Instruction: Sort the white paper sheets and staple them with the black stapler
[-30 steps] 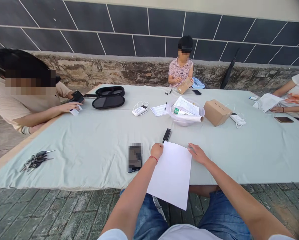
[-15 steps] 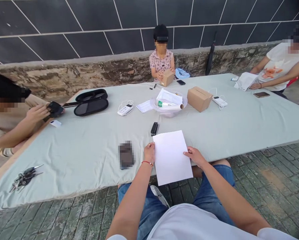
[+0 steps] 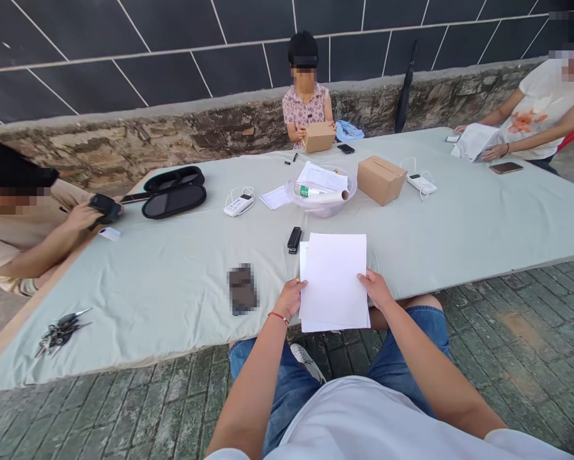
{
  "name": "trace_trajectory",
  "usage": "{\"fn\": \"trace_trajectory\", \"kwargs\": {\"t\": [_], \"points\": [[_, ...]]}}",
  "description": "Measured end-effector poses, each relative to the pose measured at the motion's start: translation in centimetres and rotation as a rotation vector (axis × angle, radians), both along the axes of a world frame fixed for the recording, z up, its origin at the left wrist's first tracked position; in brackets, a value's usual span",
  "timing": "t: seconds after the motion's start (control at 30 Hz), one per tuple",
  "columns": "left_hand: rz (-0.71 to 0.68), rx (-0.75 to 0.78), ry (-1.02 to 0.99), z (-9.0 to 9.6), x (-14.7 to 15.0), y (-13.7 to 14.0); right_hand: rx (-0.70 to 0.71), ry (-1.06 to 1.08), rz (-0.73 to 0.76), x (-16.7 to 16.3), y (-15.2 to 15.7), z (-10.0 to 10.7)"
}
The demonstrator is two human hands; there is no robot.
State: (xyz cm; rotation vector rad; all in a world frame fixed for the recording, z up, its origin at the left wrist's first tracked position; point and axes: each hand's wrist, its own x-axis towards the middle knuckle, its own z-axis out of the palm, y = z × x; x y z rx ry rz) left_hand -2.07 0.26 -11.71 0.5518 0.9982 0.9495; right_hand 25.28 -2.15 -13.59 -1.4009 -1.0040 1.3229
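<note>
White sheets of paper (image 3: 335, 281) are held up at the table's near edge, over my lap. They overlap unevenly, with one sheet showing behind the front one at the left and bottom. My left hand (image 3: 292, 298) pinches their left edge, thumb on top. My right hand (image 3: 375, 287) grips the right edge in the same way. Just beyond the paper's upper left corner lies a black stapler (image 3: 294, 239). A dark blurred item (image 3: 243, 289) rests on the cloth left of my left hand.
On the cloth-covered table (image 3: 172, 275) stand a clear bowl (image 3: 321, 207) with papers and a roll, a cardboard box (image 3: 381, 180), a black case (image 3: 174, 201) and keys (image 3: 61, 332). People sit left, right and opposite; the person opposite holds another box (image 3: 319, 137).
The paper has straightened from a tilt, and a second sheet's edges now show behind the front one. Both hands keep hold of the sides. The person opposite has turned their box.
</note>
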Motion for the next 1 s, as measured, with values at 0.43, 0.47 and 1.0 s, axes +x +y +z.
{"fn": "trace_trajectory", "kwargs": {"t": [0.43,0.47,1.0], "points": [[0.156,0.049,0.015,-0.3,0.5,-0.4,-0.046,0.121,-0.106,0.4,0.1,0.0],[0.152,0.049,-0.001,-0.4,0.3,-0.4,-0.044,0.141,-0.113,0.4,0.1,0.1],[0.337,-0.083,0.102,0.4,-0.9,-0.5,-0.149,0.357,-0.146,2.1,0.6,0.6]]}}
